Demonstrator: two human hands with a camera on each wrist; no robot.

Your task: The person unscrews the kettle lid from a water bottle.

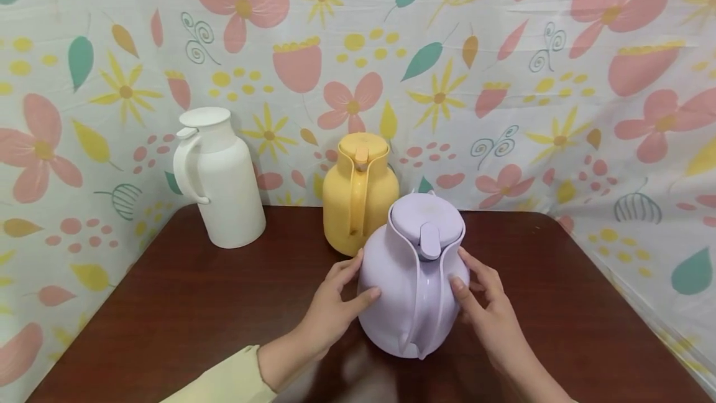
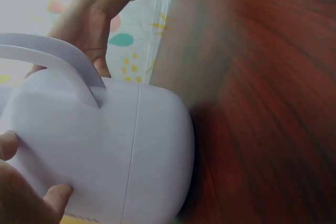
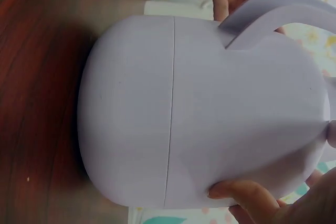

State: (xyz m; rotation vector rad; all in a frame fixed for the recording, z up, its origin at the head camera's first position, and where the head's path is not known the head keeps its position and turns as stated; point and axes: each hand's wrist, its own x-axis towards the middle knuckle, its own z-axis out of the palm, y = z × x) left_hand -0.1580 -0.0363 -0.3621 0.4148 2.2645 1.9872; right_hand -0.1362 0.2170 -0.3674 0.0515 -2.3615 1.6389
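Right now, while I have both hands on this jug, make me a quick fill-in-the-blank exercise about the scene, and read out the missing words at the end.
1. The left hand and right hand each touch the purple jug with fingers and a ____.
2. In the head view, the leftmost jug is colored ____.
3. The untouched jug nearer the purple one is colored ____.
4. The head view shows ____ jugs in all.

Missing words: thumb; white; yellow; three.
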